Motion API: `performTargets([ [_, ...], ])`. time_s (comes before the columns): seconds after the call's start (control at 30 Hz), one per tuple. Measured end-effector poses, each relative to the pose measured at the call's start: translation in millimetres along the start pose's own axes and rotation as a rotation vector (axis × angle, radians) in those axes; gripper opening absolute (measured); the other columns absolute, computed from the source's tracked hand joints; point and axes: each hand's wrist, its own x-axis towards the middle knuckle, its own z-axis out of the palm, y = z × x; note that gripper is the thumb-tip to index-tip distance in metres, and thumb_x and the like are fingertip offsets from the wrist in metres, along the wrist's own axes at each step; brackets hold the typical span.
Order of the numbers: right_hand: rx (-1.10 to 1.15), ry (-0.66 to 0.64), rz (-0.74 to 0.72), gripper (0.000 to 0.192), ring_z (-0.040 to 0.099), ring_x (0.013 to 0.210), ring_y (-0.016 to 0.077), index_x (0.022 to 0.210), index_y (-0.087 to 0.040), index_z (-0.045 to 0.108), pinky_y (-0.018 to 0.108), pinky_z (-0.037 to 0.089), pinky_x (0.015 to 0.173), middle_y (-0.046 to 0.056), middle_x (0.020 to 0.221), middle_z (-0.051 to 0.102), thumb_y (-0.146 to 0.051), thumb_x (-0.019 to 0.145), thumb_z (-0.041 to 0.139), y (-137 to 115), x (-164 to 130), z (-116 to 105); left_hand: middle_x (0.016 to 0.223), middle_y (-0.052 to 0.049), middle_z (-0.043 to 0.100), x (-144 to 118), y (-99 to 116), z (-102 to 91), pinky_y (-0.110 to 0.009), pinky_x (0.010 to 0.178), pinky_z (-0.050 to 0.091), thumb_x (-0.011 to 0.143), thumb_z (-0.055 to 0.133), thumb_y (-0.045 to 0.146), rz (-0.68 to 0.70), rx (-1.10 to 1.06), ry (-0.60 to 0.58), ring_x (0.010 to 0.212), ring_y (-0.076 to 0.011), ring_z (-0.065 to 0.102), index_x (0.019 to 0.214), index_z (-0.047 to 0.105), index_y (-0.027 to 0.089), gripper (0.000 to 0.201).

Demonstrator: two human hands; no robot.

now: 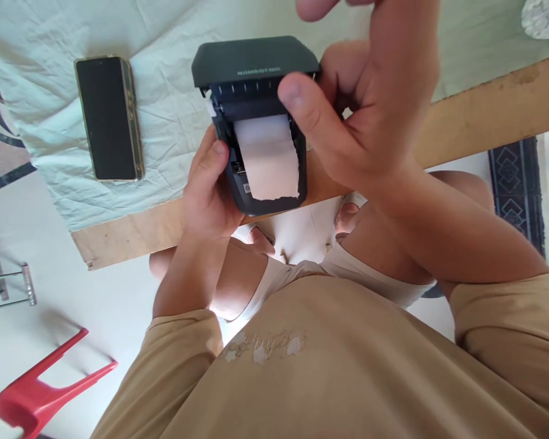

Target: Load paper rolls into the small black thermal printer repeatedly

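Note:
A small dark label printer (256,67) stands at the table's near edge with its lid raised. A strip of white paper (268,160) with a torn lower edge hangs out over its front. My left hand (208,189) grips the printer's left side, thumb on the front. My right hand (366,103) is at the printer's right side, its thumb over the top right of the paper by the open lid, other fingers curled behind. Whether it pinches the paper is unclear.
A black phone (108,117) lies face up on the pale green cloth (165,128) left of the printer. The wooden table edge (132,235) runs along the front. A red plastic stool (41,396) and a metal frame (9,286) stand on the floor at left. A patterned rug (516,189) lies at right.

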Motion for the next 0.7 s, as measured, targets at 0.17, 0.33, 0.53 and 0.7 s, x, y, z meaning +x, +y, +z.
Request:
performTargets([
  [0.17, -0.048, 0.052, 0.014, 0.054, 0.052, 0.079, -0.0047, 0.128, -0.013, 0.063, 0.016, 0.04, 0.074, 0.001, 0.117, 0.068, -0.053, 0.106, 0.033, -11.4, 6.8, 1.3, 0.098, -0.001, 0.079, 0.7, 10.6, 5.2, -0.039, 0.105, 0.062, 0.084, 0.078, 0.06, -0.16, -0.011, 0.059, 0.123, -0.0252, 0.069, 0.099, 0.075, 0.028, 0.036],
  [0.33, -0.392, -0.298, 0.179, 0.03, 0.038, 0.077, -0.0008, 0.106, -0.018, 0.072, 0.019, 0.044, 0.09, 0.001, 0.102, 0.069, -0.033, 0.094, 0.048, -28.5, 15.2, -1.1, 0.102, -0.003, 0.081, -3.5, 22.3, 11.1, -0.049, 0.121, 0.058, 0.077, 0.083, 0.063, -0.094, -0.027, 0.012, 0.151, -0.0343, 0.058, 0.099, 0.077, 0.029, 0.041],
  [0.53, -0.541, -0.533, 0.271, 0.049, 0.035, 0.073, 0.0021, 0.132, -0.034, 0.069, 0.02, 0.037, 0.08, 0.004, 0.094, 0.065, -0.037, 0.083, 0.066, -35.5, 17.9, -4.3, 0.106, -0.006, 0.078, -4.8, 18.2, 3.5, -0.051, 0.126, 0.055, 0.081, 0.079, 0.058, -0.134, 0.038, -0.057, 0.152, -0.0349, 0.055, 0.107, 0.076, 0.027, 0.04],
  [0.7, -0.161, -0.433, 0.1, 0.051, 0.039, 0.076, -0.0054, 0.13, -0.027, 0.07, 0.013, 0.044, 0.08, -0.006, 0.112, 0.069, -0.036, 0.08, 0.068, -28.9, 14.4, -27.7, 0.116, -0.003, 0.075, 4.4, -8.3, -13.0, -0.042, 0.117, 0.058, 0.082, 0.071, 0.072, -0.011, 0.059, -0.015, 0.133, -0.0271, 0.064, 0.123, 0.07, 0.029, 0.06],
])
